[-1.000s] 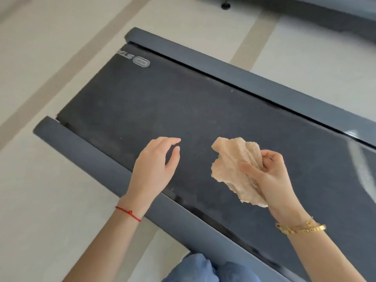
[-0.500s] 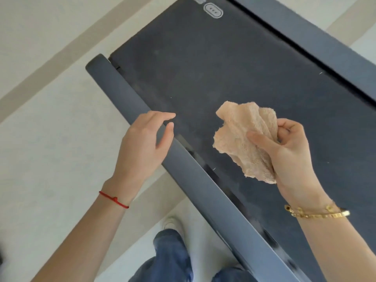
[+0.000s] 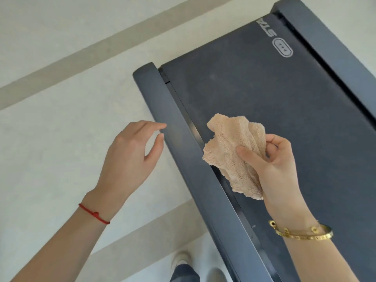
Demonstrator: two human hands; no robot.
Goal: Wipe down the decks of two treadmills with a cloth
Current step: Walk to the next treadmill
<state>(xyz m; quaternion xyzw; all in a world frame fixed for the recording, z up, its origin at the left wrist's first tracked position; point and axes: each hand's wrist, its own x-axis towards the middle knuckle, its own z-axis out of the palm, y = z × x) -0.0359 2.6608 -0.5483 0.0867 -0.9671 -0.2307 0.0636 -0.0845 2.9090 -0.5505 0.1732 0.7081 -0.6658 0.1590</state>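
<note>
Head view: treadmill deck runs from 1 o'clock toward 5, its grey side rail bordering pale floor at 9. Left hand hovers loosely spread, holding nothing, beside that rail. Right hand pinches a crumpled, fluffy peach cloth above the deck's near edge.

Bright, even daylight, soft and diffuse; source direction unclear. No hard shadows: floor shows none under the arms. Faint sheen along the near side rail and a thin glint in the gap beside the treadmill belt. Belt reads matte, dusty, no glare. Cloth pile and gold bangle sharp; slight softness overall, compression smear on floor. Wide-angle stretch at edges, forearms enlarged at the bottom corners. Shoes at the bottom edge a bit soft.
</note>
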